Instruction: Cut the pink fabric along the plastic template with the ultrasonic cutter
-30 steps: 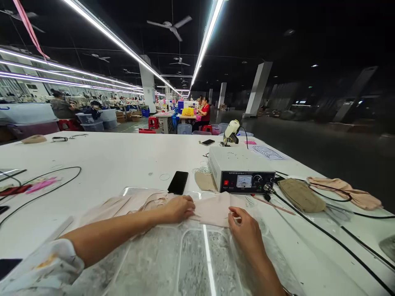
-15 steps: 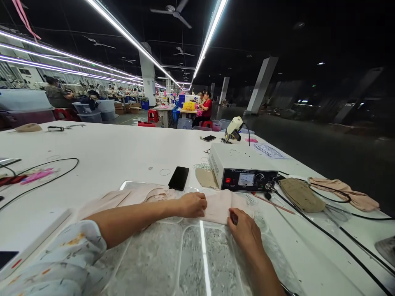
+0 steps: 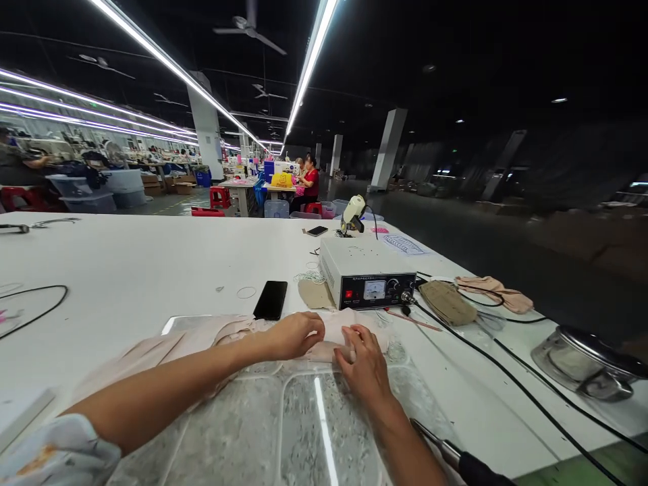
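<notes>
Pale pink fabric point(image 3: 349, 322) lies in a folded piece on a clear plastic sheet with rounded panels point(image 3: 233, 425). My left hand point(image 3: 293, 335) is closed at the piece's left side, fingers curled and thumb tip against them on the cloth. On the right, my right hand point(image 3: 365, 361) has its fingertips and thumb around the near edge, which looks rolled or folded over. More pale pink fabric point(image 3: 152, 351) is spread beneath and beyond my left forearm. A metal rod tool with a black handle point(image 3: 455, 455) lies beside my right forearm.
A white control box point(image 3: 374, 260) with a dial stands just beyond the fabric, its black cable running right. Nearby are a black phone point(image 3: 271, 300), tan cloth pieces point(image 3: 448, 302) and a clear lidded pot point(image 3: 582, 361). A person in red point(image 3: 310, 181) sits at a far table.
My right hand has moved left, closer to my left hand, and the fabric's near edge is now folded over. The view has turned to the right, bringing the lidded pot further in.
</notes>
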Demonstrator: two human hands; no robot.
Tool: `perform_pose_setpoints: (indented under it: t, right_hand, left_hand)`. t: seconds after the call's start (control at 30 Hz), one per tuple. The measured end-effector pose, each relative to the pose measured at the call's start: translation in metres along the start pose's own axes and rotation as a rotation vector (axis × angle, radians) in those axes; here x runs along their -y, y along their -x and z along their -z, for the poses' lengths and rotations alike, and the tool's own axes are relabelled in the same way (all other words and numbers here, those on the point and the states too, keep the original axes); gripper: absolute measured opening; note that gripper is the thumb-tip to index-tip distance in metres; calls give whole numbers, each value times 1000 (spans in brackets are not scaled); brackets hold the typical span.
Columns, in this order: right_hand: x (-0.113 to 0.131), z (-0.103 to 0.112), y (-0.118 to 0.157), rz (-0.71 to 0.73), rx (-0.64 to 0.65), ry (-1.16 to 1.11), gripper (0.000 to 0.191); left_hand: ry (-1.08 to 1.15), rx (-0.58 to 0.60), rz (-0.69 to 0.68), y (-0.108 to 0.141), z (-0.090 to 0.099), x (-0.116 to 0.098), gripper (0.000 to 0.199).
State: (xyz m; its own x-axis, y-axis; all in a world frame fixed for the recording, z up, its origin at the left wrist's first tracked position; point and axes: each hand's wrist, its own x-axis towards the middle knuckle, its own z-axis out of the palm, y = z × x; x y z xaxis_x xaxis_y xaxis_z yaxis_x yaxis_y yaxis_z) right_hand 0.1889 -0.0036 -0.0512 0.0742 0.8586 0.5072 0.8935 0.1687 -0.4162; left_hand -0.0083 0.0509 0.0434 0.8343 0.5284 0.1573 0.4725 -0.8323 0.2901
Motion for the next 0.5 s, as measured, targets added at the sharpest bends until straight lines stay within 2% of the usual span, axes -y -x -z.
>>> perform_pose_setpoints:
  t: [0.13, 0.3, 0.4, 0.5]
  right_hand:
    - [-3, -4, 2, 80, 24, 11, 26]
    - [-1, 2, 14, 186, 89, 3, 19]
    - [3, 9, 33, 246, 137, -18, 49]
    - [-2, 19, 53, 281, 171, -36, 63]
  left_hand:
    - [28, 78, -115, 36, 6, -22, 16]
    - [-28, 201, -144, 98, 3, -32, 17]
    - [-129, 278, -102, 131, 6, -35, 16]
    - [-203, 386, -44, 154, 14, -37, 15]
